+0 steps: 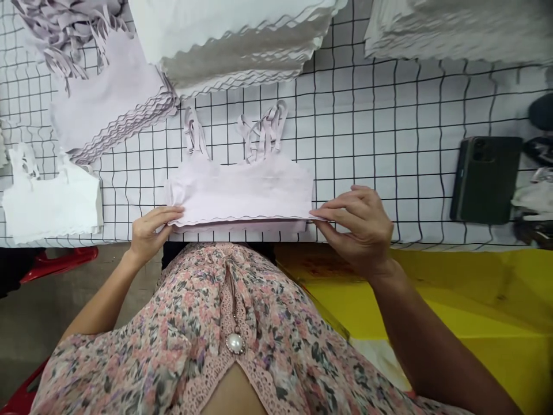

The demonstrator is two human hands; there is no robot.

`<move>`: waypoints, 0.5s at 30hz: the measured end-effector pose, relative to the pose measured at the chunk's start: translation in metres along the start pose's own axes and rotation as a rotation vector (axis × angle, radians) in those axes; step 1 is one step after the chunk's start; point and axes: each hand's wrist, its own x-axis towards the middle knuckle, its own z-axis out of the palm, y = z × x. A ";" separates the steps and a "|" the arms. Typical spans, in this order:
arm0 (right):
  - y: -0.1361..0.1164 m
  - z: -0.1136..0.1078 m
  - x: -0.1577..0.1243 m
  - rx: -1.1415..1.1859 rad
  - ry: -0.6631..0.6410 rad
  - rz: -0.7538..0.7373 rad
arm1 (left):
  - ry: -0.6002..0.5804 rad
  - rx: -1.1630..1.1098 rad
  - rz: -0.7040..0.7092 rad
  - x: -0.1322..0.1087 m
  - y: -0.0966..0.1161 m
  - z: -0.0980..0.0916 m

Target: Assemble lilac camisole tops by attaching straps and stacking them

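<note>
A pale lilac strappy bra top (246, 193) lies on the table in front of me, its straps pointing away. More lilac fabric shows just under its near, wavy hem. My left hand (151, 230) pinches the left corner of that hem between thumb and fingers. At the right corner, my right hand (358, 227) pinches the same hem, the fingers bent and the thumb below. The hem is drawn straight between both hands, close to the table's front edge.
White checked cloth covers the table (367, 127). Stacked lilac tops (112, 98), white tops (54, 199) and larger white piles (242, 34) lie left and behind. A grey-white pile (462, 31) and a dark phone (486, 178) are right. A yellow bin (453, 305) stands below.
</note>
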 end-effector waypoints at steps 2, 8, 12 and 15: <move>-0.002 -0.003 -0.005 -0.018 -0.067 -0.038 | -0.072 0.032 0.022 -0.003 0.005 -0.003; -0.037 0.017 -0.009 -0.105 -0.286 -0.001 | -0.106 0.176 0.055 0.015 0.016 0.021; -0.048 0.043 -0.012 -0.177 -0.452 0.028 | -0.167 0.272 -0.052 0.026 0.002 0.062; -0.038 0.048 -0.015 -0.212 -0.449 0.060 | -0.083 0.264 -0.182 0.020 -0.007 0.075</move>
